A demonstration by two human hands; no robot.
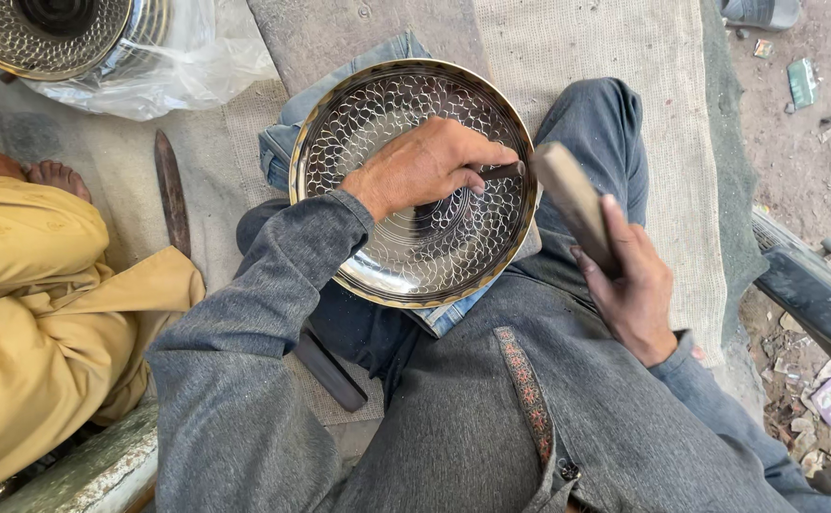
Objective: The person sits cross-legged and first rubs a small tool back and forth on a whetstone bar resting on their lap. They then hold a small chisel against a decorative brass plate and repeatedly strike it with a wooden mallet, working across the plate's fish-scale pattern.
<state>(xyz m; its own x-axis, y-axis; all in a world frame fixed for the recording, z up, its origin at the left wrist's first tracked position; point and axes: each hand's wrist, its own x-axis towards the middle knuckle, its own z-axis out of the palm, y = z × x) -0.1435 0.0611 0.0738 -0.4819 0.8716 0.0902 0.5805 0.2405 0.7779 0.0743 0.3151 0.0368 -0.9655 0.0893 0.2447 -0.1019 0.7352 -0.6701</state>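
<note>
Our left fingers (pixel 477 163) are pressed together, pinching a short dark punch (pixel 503 172) whose tip rests on the metal plate (pixel 358 114), a little right of its centre. Our left hand (pixel 425 166) lies across the plate's middle. Our right fingers (pixel 615 223) are curled tight around the wooden handle (pixel 572 199) of a striking tool, and our right hand (pixel 634 285) holds it tilted, its upper end just beside the plate's right rim and close to the punch.

The plate is round and shiny, with a brass-coloured edge and a scale-like pattern over most of its face. It sits in our lap on a folded piece of denim (pixel 282 142), over our grey trousers. To the left, on the mat (pixel 586 57), lies a long dark metal tool (pixel 172 190), and beside it sits a person in yellow clothes (pixel 35 313). At the upper left, another patterned plate (pixel 45 33) rests in a clear plastic bag (pixel 216 47).
</note>
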